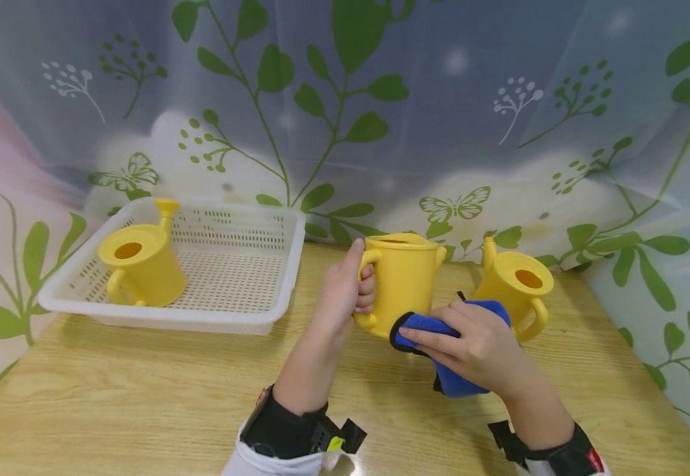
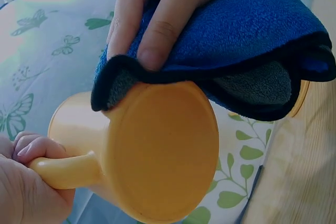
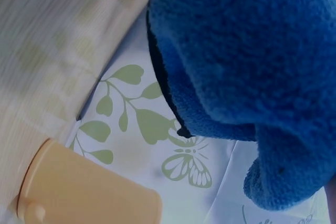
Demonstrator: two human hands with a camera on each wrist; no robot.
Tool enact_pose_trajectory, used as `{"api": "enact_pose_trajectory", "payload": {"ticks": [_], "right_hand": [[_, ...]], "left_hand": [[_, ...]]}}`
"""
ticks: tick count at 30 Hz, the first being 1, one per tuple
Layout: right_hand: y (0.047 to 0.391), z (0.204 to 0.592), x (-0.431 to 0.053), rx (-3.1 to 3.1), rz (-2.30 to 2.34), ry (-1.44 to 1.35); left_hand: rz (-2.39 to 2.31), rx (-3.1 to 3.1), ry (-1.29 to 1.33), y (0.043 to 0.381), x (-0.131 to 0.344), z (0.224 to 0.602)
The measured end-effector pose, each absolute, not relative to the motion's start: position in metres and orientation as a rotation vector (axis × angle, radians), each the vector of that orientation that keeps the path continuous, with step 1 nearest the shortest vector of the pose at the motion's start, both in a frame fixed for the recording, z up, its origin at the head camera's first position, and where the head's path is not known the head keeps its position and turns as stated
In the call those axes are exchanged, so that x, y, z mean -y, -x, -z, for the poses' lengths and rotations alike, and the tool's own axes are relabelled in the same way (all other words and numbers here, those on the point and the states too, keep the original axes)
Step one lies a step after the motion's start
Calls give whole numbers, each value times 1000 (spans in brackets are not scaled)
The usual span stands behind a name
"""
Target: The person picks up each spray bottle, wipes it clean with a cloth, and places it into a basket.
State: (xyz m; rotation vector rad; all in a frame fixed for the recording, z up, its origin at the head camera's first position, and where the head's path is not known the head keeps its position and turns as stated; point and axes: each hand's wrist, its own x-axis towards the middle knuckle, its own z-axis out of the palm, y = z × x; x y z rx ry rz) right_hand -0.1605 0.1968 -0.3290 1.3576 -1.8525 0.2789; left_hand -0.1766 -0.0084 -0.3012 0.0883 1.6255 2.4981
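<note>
Left hand (image 1: 345,291) of mine grips the handle of a yellow watering can (image 1: 403,277), holding it above the table (image 1: 142,390), right of the white basket (image 1: 237,317). With my right hand (image 1: 475,344) I press a blue cloth (image 1: 440,327) against its lower side.

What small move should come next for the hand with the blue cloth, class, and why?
Probably slide the blue cloth around the lower wall of the yellow watering can. The right hand presses it against one patch near the base, while the left hand holds the handle, lifting the can off the table.
</note>
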Motion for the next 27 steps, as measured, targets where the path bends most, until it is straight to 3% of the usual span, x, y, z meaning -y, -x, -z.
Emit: {"api": "enact_pose_trajectory", "payload": {"ticks": [27], "right_hand": [[168, 323, -223, 1890, -529, -941]], "left_hand": [[-2249, -1639, -285, 169, 1, 302]]}}
